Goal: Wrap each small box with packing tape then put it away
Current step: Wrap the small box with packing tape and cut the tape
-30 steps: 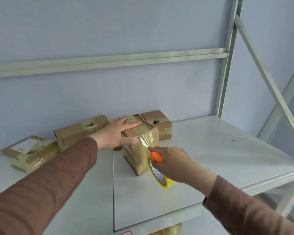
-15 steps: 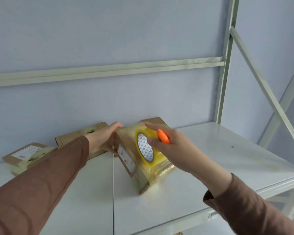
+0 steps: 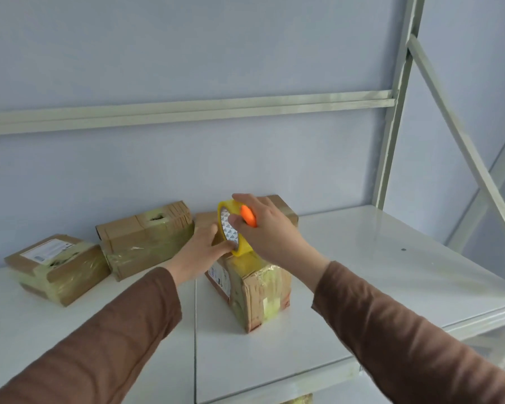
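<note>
taping the box (image 3: 254,293) on the shelf (image 3: 376,272)
my right hand (image 3: 270,231) gripped the tape roll (image 3: 231,231); my left hand (image 3: 199,252) pressed the box, fingers extended.

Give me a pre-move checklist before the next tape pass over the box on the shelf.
1. Tape roll in hand: ok, the right hand grips it by the orange handle, roll on top of the box.
2. Box steadied: ok, the left hand is against its upper left side, fingers by the roll.
3. Box seated on the shelf: ok, it stands on the surface, back from the front edge.
4. Tape stuck to the top face: cannot tell, the hands cover it.
5. Near faces covered: not ok, bare cardboard shows between the tape bands.
6. Clear of the finished boxes: ok, they sit apart, to the left.
</note>
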